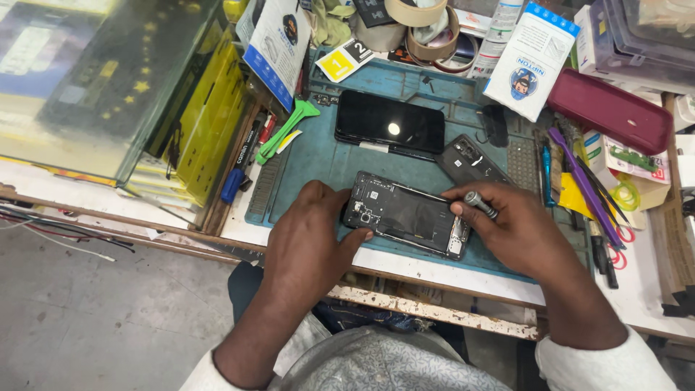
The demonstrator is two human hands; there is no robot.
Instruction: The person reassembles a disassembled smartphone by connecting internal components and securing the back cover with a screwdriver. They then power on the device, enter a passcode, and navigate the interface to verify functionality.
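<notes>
Bright, even overhead light; lamp glare spot on black phone screen (389,122); soft shadows; edges slightly warped, bg sharp.

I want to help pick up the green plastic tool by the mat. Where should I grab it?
Grab the green plastic pry tool by its long narrow handle, coming from the left of the mat. It lies slanted, its wide forked head resting on the mat edge, the handle's lower end pointing toward the yellow boxes.
</notes>
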